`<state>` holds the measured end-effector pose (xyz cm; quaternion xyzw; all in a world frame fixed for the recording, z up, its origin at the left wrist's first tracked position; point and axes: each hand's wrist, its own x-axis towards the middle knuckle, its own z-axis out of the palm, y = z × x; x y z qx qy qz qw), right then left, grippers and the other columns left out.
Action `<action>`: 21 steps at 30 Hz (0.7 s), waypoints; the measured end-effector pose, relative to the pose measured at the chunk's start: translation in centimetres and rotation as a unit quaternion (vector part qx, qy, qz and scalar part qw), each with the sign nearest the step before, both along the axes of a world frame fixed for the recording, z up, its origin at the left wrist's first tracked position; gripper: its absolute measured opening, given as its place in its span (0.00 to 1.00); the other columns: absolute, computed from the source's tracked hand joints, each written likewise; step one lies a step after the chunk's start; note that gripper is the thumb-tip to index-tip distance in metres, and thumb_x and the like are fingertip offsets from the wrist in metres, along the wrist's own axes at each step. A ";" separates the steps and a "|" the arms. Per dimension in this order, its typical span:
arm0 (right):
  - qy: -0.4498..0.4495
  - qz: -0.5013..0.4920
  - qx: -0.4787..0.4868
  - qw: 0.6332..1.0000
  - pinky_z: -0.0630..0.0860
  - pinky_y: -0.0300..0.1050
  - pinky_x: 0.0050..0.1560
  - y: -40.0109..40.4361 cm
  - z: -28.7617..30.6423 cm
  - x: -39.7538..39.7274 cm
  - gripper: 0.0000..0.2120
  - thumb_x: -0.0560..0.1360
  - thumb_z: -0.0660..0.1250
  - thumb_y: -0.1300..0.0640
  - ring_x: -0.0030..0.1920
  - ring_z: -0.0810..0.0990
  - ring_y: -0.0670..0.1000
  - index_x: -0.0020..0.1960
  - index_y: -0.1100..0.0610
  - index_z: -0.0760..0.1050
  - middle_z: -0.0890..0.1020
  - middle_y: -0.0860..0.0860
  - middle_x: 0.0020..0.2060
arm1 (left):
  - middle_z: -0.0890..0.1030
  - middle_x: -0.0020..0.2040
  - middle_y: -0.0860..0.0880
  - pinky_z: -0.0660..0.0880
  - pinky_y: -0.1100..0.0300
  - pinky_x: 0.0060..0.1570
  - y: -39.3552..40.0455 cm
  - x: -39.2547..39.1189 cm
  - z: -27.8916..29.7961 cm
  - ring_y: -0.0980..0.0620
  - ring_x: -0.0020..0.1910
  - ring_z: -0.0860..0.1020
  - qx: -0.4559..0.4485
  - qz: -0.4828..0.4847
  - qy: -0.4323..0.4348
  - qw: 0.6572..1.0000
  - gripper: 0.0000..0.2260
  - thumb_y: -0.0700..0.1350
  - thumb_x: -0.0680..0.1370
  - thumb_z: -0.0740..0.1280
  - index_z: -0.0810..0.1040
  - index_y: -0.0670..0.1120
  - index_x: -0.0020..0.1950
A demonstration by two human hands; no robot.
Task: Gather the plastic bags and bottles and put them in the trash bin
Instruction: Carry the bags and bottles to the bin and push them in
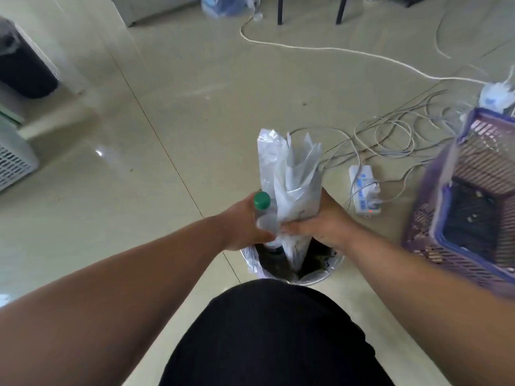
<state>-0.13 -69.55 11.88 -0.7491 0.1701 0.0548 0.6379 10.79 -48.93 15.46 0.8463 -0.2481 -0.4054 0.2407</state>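
A small round trash bin (328, 274) with a pale liner stands on the floor right in front of me, its inside dark. Over its mouth my left hand (242, 227) grips a clear plastic bottle (264, 218) with a green cap, held upright with its lower end down in the bin. Beside it my right hand (326, 224) squeezes a bundle of clear plastic bags (292, 174). The bags stick up above both hands, and their lower tail hangs down into the bin.
A purple slatted basket (473, 207) stands tilted at the right. A white power strip (363, 193) and tangled grey cables (390, 135) lie on the tiled floor behind the bin. A white basket (14, 160) and a dark bin (22, 68) are at the left.
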 end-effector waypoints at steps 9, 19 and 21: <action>0.096 0.065 -0.141 0.983 0.83 0.45 0.61 1.5 -0.2 -1.5 0.40 0.59 0.85 0.60 0.57 0.84 0.40 0.67 0.45 0.74 0.85 0.43 0.56 | 0.87 0.53 0.54 0.82 0.53 0.55 -0.7 -0.6 1.5 0.52 0.52 0.84 0.033 -0.022 0.022 0.999 0.20 0.58 0.76 0.78 0.82 0.55 0.65; -0.060 0.060 -0.340 0.937 0.69 0.49 0.78 2.8 -1.4 -5.0 0.50 0.69 0.82 0.48 0.81 0.67 0.51 0.85 0.43 0.59 0.65 0.47 0.82 | 0.79 0.44 0.51 0.76 0.55 0.40 1.6 -3.9 -1.5 0.45 0.45 0.81 0.118 -0.068 -0.135 0.981 0.15 0.60 0.69 0.70 0.76 0.50 0.46; 0.018 0.114 -0.394 0.912 0.74 0.56 0.73 3.1 -1.8 -4.4 0.44 0.70 0.80 0.49 0.77 0.72 0.56 0.82 0.48 0.66 0.70 0.50 0.79 | 0.79 0.48 0.50 0.80 0.51 0.48 1.9 -3.9 -1.3 0.44 0.53 0.81 0.158 -0.120 -0.137 0.970 0.21 0.60 0.68 0.66 0.79 0.47 0.53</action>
